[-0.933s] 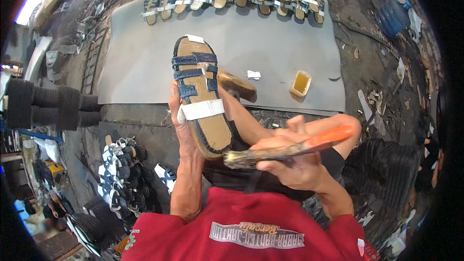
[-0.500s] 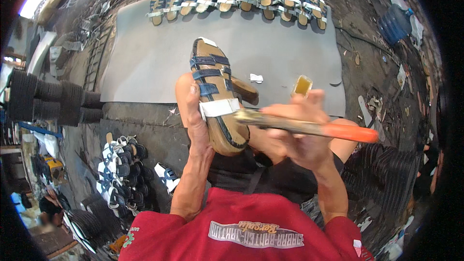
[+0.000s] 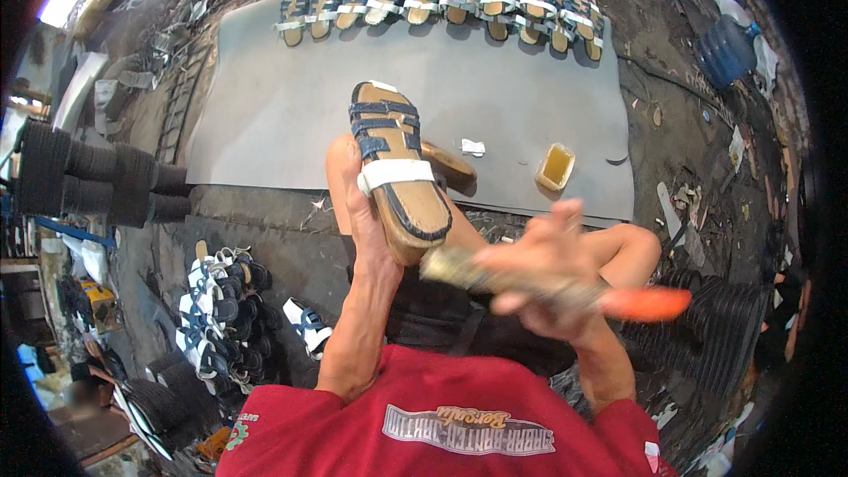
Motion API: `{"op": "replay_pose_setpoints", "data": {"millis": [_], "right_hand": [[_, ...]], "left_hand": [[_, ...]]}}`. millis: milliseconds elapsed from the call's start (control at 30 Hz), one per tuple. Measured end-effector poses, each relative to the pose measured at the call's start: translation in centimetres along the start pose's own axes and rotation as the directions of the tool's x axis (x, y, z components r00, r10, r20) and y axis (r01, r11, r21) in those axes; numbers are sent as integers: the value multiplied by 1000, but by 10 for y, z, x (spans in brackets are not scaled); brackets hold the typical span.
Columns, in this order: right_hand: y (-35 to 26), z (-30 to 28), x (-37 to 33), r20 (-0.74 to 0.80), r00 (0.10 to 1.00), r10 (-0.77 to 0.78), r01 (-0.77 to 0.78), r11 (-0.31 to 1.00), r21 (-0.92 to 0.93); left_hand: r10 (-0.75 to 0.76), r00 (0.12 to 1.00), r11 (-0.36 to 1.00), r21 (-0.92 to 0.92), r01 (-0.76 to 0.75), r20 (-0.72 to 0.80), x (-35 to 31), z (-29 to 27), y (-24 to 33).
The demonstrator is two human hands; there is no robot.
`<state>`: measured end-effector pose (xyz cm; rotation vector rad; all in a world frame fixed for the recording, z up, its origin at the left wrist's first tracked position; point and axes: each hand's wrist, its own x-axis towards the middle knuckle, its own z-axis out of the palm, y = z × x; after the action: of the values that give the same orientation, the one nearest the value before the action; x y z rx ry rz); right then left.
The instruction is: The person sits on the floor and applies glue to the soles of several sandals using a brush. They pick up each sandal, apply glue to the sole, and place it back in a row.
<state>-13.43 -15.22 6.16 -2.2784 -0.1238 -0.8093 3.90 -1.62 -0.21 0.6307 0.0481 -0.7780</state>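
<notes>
My left hand [image 3: 364, 216] is closed around the side and heel of a sandal [image 3: 412, 208], which has a tan footbed, dark blue straps and a white band across it. My right hand [image 3: 552, 261], smeared by motion, grips a brush [image 3: 649, 304] with an orange handle end and a worn, pale bristle tip. That tip is close to the sandal's heel edge; whether it touches cannot be told. Behind the sandal lies a brown rounded piece [image 3: 450, 168], partly hidden. A small clear tub [image 3: 556, 167] of amber liquid rests on the grey mat.
A row of similar sandals [image 3: 423, 0] lines the far edge of the grey mat [image 3: 265, 106]. More sandals [image 3: 221, 318] are heaped at the left, with one sandal [image 3: 306, 327] beside them. Stacked dark soles [image 3: 84, 177] stand far left. Blue water jugs [image 3: 726, 51] sit at the right.
The brush has moved from the sandal's footbed beside the white band down to its heel edge. My right hand has come lower and nearer, uncovering the tub. The sandal has tilted slightly.
</notes>
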Motion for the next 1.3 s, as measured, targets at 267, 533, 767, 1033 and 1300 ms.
{"op": "replay_pose_setpoints", "data": {"millis": [267, 533, 767, 1033, 1300], "right_hand": [[3, 9, -13, 15, 971, 239, -240, 970, 51], [-8, 16, 33, -198, 853, 483, -401, 849, 343], [-8, -6, -5, -92, 914, 396, -364, 897, 250], [17, 19, 15, -92, 962, 259, -243, 958, 151], [14, -28, -2, -220, 720, 659, -485, 703, 519]], "left_hand": [[200, 975, 974, 127, -186, -102, 8, -3, -4], [112, 991, 992, -41, -115, -78, 1, 12, -18], [142, 985, 990, 19, -141, -96, 2, -28, -9], [128, 990, 989, 69, -132, 53, -10, 9, -18], [-32, 975, 996, -69, 48, 219, 6, -44, -7]]}}
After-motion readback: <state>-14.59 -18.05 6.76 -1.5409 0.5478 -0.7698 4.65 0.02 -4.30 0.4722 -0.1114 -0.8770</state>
